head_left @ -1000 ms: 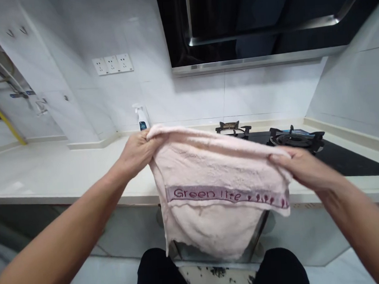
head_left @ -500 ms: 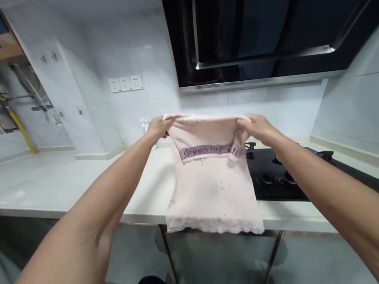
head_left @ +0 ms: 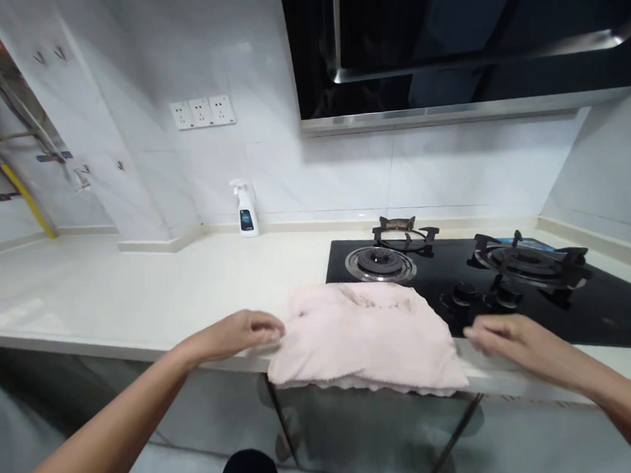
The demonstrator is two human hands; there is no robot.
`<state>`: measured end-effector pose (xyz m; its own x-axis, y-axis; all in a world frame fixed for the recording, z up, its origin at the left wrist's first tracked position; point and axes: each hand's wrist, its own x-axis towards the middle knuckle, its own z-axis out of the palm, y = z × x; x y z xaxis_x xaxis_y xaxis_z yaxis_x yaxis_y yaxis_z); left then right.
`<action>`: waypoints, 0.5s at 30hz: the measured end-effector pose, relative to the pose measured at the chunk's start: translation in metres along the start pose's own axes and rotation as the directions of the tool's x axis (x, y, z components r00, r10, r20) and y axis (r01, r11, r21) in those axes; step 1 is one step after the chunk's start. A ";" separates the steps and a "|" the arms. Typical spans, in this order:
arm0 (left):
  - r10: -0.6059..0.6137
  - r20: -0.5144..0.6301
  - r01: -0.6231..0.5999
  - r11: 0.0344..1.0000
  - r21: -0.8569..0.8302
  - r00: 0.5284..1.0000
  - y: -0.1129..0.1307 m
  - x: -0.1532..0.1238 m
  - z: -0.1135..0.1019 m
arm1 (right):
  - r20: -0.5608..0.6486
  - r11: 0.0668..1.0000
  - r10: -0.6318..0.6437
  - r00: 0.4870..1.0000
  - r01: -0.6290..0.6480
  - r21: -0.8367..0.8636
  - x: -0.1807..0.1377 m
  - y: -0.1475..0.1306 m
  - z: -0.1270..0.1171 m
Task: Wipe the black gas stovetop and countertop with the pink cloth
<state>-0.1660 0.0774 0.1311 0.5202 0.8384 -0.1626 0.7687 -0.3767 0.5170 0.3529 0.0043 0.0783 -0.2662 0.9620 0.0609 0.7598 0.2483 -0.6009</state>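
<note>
A pale pink towel (head_left: 363, 338) lies folded on the front edge of the cream countertop (head_left: 136, 292), partly over the left front corner of the black gas hob (head_left: 514, 302). My left hand (head_left: 236, 334) rests on the counter at the towel's left edge, fingers loosely curled and touching the cloth. My right hand (head_left: 509, 342) hovers just right of the towel near the counter's front edge, fingers stretched out and holding nothing.
A white spray bottle (head_left: 245, 209) stands against the tiled wall at the back. The hob carries two burners (head_left: 380, 261) (head_left: 527, 258) and knobs (head_left: 463, 294). A black range hood (head_left: 464, 39) hangs above. Wall sockets (head_left: 201, 112) sit on the tiles.
The towel, held up stretched between both hands, has been laid down on the counter's front edge. Both hands have let go of its corners and dropped to its sides.
</note>
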 end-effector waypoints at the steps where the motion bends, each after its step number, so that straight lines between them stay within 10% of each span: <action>1: -0.057 -0.080 0.061 0.997 0.041 0.995 0.002 0.011 0.000 | -0.079 0.999 0.044 0.996 -0.045 -0.013 0.014 0.003 -0.001; 5: -0.229 -0.332 0.295 0.941 0.165 0.915 0.012 0.061 0.015 | -0.268 0.980 0.129 0.955 -0.164 -0.112 0.069 0.006 0.012; 15: -0.302 -0.377 0.265 0.953 -0.147 0.876 0.015 0.082 0.040 | -0.344 0.997 0.066 0.937 -0.077 -0.020 0.075 -0.018 0.060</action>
<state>-0.0968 0.1245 0.0915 0.0834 0.9963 0.0181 0.8159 -0.0788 0.5728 0.2843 0.0651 0.0458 0.0046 0.9565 0.2918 0.7899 0.1754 -0.5876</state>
